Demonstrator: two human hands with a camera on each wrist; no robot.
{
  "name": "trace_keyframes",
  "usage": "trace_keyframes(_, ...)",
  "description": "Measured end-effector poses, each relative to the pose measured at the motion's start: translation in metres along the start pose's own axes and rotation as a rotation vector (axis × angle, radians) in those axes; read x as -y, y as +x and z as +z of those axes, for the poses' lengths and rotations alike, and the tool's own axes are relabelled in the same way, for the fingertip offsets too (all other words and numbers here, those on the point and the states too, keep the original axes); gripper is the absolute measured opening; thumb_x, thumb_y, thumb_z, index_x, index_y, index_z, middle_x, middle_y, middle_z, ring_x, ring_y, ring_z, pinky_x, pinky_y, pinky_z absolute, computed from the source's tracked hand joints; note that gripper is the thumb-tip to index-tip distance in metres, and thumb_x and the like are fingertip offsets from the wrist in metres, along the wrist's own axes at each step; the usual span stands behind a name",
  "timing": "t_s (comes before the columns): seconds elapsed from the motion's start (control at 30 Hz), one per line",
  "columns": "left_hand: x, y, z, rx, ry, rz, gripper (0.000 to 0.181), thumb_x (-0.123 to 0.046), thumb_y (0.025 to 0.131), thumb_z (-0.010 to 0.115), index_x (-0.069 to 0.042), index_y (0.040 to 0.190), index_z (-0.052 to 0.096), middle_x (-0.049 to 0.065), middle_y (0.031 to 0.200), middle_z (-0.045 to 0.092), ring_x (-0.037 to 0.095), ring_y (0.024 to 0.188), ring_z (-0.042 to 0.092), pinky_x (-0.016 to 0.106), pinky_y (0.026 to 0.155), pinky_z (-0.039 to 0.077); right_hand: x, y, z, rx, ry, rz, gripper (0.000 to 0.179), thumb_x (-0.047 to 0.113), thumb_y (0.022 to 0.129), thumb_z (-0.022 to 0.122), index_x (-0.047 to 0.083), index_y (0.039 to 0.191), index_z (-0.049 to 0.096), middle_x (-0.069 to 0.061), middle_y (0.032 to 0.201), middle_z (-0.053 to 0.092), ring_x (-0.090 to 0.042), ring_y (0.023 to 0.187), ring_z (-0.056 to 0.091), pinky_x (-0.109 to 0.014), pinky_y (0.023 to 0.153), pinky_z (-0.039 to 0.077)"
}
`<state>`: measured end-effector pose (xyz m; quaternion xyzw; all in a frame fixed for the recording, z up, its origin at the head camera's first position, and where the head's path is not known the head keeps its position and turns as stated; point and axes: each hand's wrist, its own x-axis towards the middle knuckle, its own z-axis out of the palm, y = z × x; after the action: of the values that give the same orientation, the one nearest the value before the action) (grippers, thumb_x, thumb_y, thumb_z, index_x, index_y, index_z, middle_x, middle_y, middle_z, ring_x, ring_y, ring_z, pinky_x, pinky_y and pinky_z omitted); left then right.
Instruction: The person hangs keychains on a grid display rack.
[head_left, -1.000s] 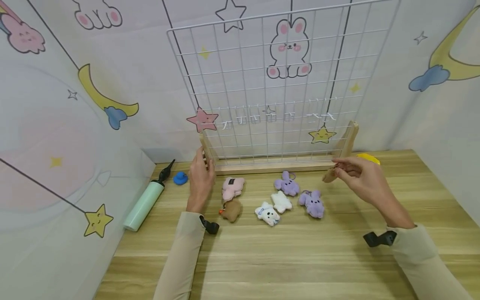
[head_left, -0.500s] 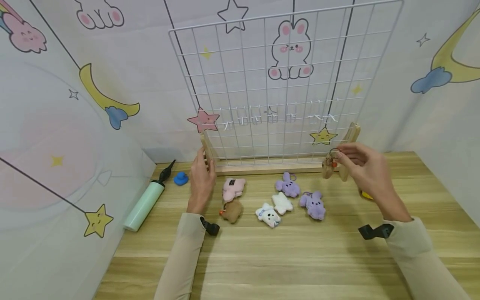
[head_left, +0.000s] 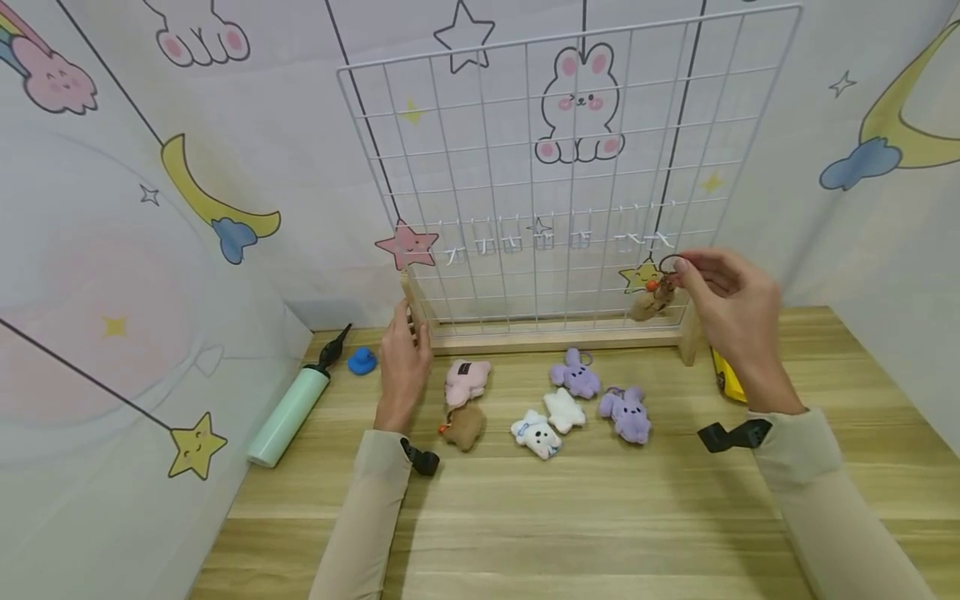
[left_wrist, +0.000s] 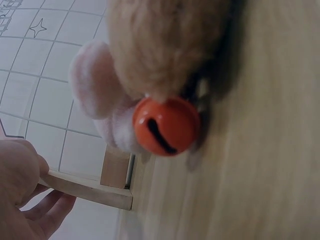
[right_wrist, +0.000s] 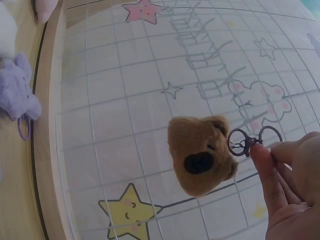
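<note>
My right hand [head_left: 731, 312] pinches the metal ring of a brown plush bear keychain [right_wrist: 200, 155], which dangles in front of the lower right of a white wire grid rack [head_left: 525, 183]. An orange bell [head_left: 652, 286] hangs with the bear. Small white hooks [head_left: 543, 240] line one row of the grid, just above the keychain. At the rack's left end, my left hand [head_left: 405, 358] grips the upright of its wooden stand [left_wrist: 90, 190], thumb on one side and fingers on the other. Close to the left wrist lie a pink plush [head_left: 467, 381] and another brown plush [head_left: 462, 427] with an orange bell [left_wrist: 166, 126].
Two purple plush keychains [head_left: 627, 414] and two white plush toys [head_left: 537, 434] lie on the wooden table [head_left: 555, 533] before the rack. A mint-green hand pump [head_left: 288, 417] and a blue toy duck [head_left: 362, 361] are at the left. A yellow toy car [head_left: 726, 375] sits partly behind the right hand.
My right hand has lifted the brown bear keychain from near the stand's right foot up to just below the hooks. My left hand keeps its place on the stand.
</note>
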<state>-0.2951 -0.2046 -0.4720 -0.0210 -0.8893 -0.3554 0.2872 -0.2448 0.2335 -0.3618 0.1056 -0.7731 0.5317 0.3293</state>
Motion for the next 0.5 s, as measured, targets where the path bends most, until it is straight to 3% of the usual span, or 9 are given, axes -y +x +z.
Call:
trace_keyframes(0.23, -0.0016, -0.0009, -0.0004, 0.000, -0.013, 0.004, 0.052, -0.010, 0.110, 0.063, -0.003, 0.159, 0.048, 0.030, 0.132, 0.071, 0.042, 0.111, 0.078, 0.047, 0.084, 0.070, 0.0027, 0.0073, 0.0062, -0.051, 0.064, -0.035, 0.021, 0.012, 0.101, 0.077, -0.002, 0.118, 0.080, 0.011, 0.102, 0.081, 0.000, 0.088, 0.078, -0.011, 0.084, 0.061)
trace_keyframes(0.5, -0.0015, -0.0005, -0.0019, 0.000, -0.012, 0.000, 0.051, -0.011, 0.110, 0.063, -0.003, 0.158, 0.048, 0.030, 0.133, 0.071, 0.042, 0.112, 0.078, 0.047, 0.085, 0.070, 0.0010, 0.0109, 0.0092, -0.057, 0.081, 0.023, 0.024, 0.012, 0.102, 0.076, -0.004, 0.120, 0.077, 0.013, 0.102, 0.079, 0.000, 0.087, 0.078, -0.011, 0.083, 0.062)
